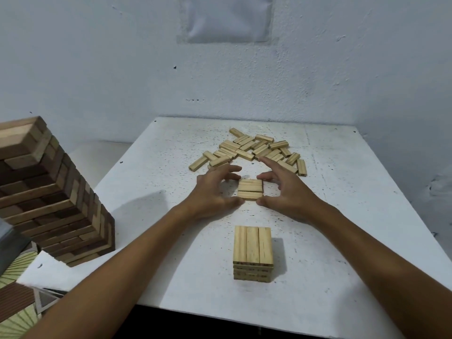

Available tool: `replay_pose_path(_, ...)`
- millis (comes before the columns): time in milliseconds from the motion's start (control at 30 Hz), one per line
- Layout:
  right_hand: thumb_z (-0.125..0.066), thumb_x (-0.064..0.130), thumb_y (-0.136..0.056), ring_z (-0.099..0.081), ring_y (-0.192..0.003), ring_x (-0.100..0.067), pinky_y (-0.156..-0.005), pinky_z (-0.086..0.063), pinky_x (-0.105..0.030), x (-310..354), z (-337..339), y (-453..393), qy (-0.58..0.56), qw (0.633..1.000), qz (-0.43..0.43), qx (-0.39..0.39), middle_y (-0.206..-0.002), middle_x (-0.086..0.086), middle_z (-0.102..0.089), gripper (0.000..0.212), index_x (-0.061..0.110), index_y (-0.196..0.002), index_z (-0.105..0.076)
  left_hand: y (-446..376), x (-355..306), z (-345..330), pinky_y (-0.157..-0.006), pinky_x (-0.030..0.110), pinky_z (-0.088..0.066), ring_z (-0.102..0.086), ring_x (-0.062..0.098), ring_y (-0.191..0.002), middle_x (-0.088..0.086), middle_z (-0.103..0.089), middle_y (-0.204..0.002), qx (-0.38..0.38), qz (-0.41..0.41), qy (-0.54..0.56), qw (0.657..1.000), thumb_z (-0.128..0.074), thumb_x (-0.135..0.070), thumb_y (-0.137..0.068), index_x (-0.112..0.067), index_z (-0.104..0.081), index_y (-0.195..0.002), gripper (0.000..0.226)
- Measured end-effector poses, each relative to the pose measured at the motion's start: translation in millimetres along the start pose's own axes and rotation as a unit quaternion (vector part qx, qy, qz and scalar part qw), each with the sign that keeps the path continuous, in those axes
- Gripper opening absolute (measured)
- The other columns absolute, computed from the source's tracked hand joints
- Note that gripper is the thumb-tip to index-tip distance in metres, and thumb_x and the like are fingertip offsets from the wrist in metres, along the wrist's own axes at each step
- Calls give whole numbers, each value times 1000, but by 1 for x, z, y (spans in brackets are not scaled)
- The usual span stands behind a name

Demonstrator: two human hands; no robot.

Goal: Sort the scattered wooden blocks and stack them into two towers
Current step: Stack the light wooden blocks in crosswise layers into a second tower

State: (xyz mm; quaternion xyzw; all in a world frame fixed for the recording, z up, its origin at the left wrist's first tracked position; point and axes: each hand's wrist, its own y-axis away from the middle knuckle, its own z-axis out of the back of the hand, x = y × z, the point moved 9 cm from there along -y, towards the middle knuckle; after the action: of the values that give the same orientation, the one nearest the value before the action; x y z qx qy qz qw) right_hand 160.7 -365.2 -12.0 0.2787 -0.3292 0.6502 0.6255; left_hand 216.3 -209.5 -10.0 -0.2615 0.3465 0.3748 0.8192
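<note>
A low stack of light wooden blocks (253,253), three across on top, stands near the front of the white table (342,204). Farther back lies a flat row of three light blocks (250,189). My left hand (215,189) curves around the row's left end and my right hand (286,192) around its right end, with thumbs and fingertips at the row's corners. Both hands have spread fingers and grip nothing. Behind them lies a scattered heap of several light blocks (252,150).
A tall tower of darker, mixed-tone wooden blocks (53,194) stands on a lower surface left of the table. The wall rises directly behind the table's far edge. A patterned floor shows at the lower left.
</note>
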Motion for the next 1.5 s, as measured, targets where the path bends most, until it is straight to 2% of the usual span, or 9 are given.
replay_pose_path(233, -82, 23, -75, -47, -122, -9, -91, -35, -24, -2, 2, -1, -4, 1000, -2, -3, -130, 4, -58, 100, 38, -151, -20, -1, 2, 1, -106, 48, -39, -53, 8, -120, -25, -61, -108, -5, 2, -17, 1000, -76, -43, -64, -31, -54, -127, 68)
replay_pose_path(433, -82, 21, -75, -47, -118, -4, -82, -35, -12, -5, 1, -2, -11, 1000, -4, -5, -132, 2, -59, 99, 39, -150, -20, -2, 3, 1, -106, 53, -36, -52, 10, -122, -29, -60, -107, -5, -2, -29, 1000, -76, -48, -64, -35, -54, -125, 66)
replay_pose_path(633, -82, 21, -75, -47, -116, -2, -83, -34, -9, -7, 1, -2, -11, 1000, -7, -6, -131, 4, -59, 99, 38, -151, -20, -2, 2, 0, -105, 53, -38, -53, 10, -121, -25, -61, -109, -4, -6, -35, 999, -76, -51, -64, -31, -55, -127, 70)
replay_pose_path(800, -82, 20, -75, -48, -116, -2, -82, -34, -7, -6, 1, -2, -10, 1000, -4, -11, -126, 7, -61, 98, 33, -152, -24, -2, -2, 0, -104, 48, -41, -56, 7, -115, -19, -62, -108, -7, -10, -28, 1000, -79, -41, -66, -21, -55, -128, 70)
replay_pose_path(867, -82, 20, -74, -50, -116, -5, -82, -35, -8, -3, 2, 0, -7, 1000, 2, -18, -123, 9, -62, 96, 32, -151, -27, -1, -2, -1, -103, 42, -44, -57, 3, -112, -12, -63, -111, -1, -16, -20, 1000, -84, -30, -70, -18, -54, -128, 66)
replay_pose_path(1000, -81, 16, -73, -53, -104, 0, -77, -39, -18, 11, 11, 8, -29, 999, 18, -41, -115, 10, -63, 87, 32, -146, -35, 2, -9, 5, -87, 8, -42, -54, -13, -108, -2, -63, -121, 3, -26, -2, 1000, -82, -23, -76, -21, -50, -128, 61)
replay_pose_path(1100, -81, 13, -73, -55, -108, -3, -78, -41, -20, 28, 22, 16, -28, 997, 42, -59, -112, 11, -65, 85, 30, -144, -37, 7, -27, 18, -82, 2, -36, -51, -19, -105, -6, -63, -117, -8, -45, -8, 999, -82, -20, -76, -24, -49, -124, 58)
replay_pose_path(1267, -85, 14, -70, -58, -107, -7, -82, -47, -27, 64, 40, 39, -42, 993, 75, -82, -109, 11, -67, 83, 28, -140, -42, 31, -64, 43, -88, 20, -45, -58, -2, -110, -16, -67, -114, -30, -67, 25, 997, -81, -35, -70, -33, -51, -118, 57)
replay_pose_path(1500, -79, 30, -63, -59, -108, -9, -82, -48, -32, 90, 31, 87, -54, 993, 90, -63, -105, 10, -69, 77, 41, -130, -42, 82, -85, 46, -89, 26, -47, -61, 4, -110, -15, -71, -106, -31, -68, 81, 994, -83, -41, -61, -30, -57, -114, 60)
